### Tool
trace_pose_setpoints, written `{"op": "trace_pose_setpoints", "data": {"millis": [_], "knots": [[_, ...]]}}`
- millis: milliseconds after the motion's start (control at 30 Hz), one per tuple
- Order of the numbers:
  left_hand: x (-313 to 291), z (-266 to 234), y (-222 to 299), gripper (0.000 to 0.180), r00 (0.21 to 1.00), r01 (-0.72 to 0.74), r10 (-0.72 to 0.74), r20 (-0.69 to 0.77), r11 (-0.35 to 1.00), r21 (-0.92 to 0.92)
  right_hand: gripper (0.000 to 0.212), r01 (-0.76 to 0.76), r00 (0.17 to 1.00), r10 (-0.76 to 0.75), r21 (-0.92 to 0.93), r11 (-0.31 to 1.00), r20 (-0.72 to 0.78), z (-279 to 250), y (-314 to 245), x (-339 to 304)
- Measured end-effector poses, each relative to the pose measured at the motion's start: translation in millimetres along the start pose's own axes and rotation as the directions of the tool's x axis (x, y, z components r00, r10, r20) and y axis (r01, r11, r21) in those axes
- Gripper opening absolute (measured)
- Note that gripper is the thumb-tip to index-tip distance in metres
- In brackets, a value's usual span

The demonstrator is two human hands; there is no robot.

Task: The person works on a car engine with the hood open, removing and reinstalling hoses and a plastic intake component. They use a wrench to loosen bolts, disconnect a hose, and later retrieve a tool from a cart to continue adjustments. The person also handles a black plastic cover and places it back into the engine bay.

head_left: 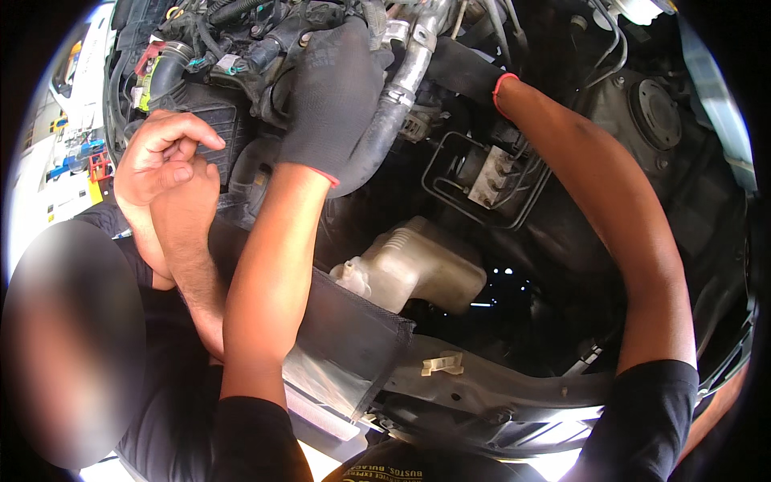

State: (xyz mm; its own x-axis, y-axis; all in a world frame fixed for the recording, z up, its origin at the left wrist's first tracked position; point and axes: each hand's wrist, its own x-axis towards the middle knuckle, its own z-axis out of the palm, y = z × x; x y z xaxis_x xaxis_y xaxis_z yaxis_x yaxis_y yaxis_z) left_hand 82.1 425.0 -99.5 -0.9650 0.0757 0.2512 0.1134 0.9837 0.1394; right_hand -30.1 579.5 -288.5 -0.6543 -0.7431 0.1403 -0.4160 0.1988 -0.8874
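Note:
My left hand (333, 100), in a black knit glove with a red cuff, reaches into the top of the engine (273, 52). Its back faces me and the fingers curl down out of sight among hoses and fittings; what they grip is hidden. Just right of it runs a silvery metal pipe (414, 68) with clamps, leading down into a thick dark hose (369, 153). My right hand (466, 71), gloved the same way, reaches in from the right behind that pipe. Its fingers are hidden by the pipe and shadow.
A co-worker's bare hands (173, 161) and forearms cross close to my left forearm. Below lie a translucent plastic reservoir (418, 265), a metal block with bent lines (490, 181) and a beige clip (443, 364) on the front crossmember. A strut mount (654, 112) stands at right.

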Motion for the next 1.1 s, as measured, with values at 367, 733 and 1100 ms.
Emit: {"op": "trace_pose_setpoints", "data": {"millis": [367,733,1100], "knots": [[-2,-1,-6,0.027,0.994,0.110,-0.101,0.052,0.969,-0.221,0.034,-0.183,0.977,0.127,0.368,0.912,0.173,-16,-27,-9],[9,-6,3,0.054,0.989,0.148,-0.145,0.040,0.985,-0.086,0.028,0.440,0.864,-0.395,-0.084,0.894,0.313,-57,22,-2],[4,-21,12,0.040,0.978,0.203,-0.189,0.084,0.953,-0.224,0.023,0.395,0.836,-0.432,0.176,0.902,0.337,-69,19,-4]]}}
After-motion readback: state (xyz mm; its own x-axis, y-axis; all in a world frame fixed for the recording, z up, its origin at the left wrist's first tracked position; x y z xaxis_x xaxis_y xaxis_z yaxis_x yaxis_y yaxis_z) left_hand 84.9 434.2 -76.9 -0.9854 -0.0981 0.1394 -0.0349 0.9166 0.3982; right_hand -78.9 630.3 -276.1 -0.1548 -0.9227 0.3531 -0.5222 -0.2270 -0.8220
